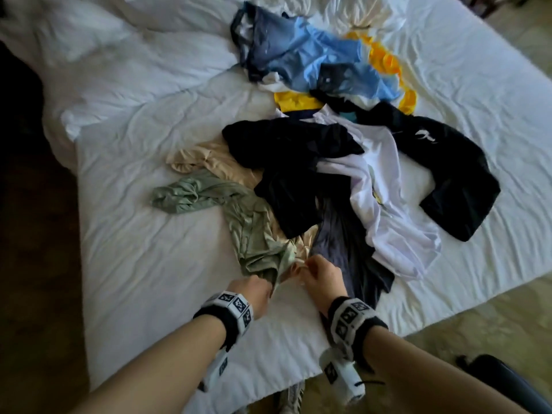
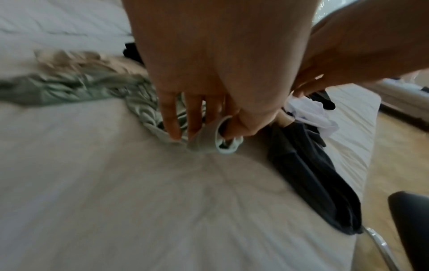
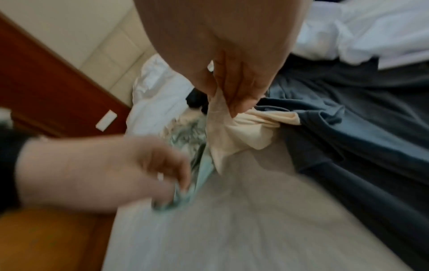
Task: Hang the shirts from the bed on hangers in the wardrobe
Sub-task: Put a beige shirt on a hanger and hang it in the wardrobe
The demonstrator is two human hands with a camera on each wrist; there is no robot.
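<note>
Several shirts lie in a heap on the white bed (image 1: pixel 134 264). A sage-green shirt (image 1: pixel 248 234) stretches toward the near edge. My left hand (image 1: pixel 260 291) grips its hem (image 2: pixel 209 141), fingers curled round the cloth. Next to it a beige shirt (image 1: pixel 215 162) runs under the pile; my right hand (image 1: pixel 316 273) pinches its near end (image 3: pixel 234 132) between thumb and fingers and lifts it a little. A dark grey shirt (image 1: pixel 343 243) lies just right of my right hand. No hanger and no wardrobe are in view.
Further back lie a black shirt (image 1: pixel 298 162), a white shirt (image 1: pixel 385 186), a blue shirt (image 1: pixel 310 52) and a yellow one (image 1: pixel 385 64). Pillows (image 1: pixel 74 34) sit at the far left. A dark chair (image 1: pixel 507 380) stands on the floor at the right, by the bed's corner.
</note>
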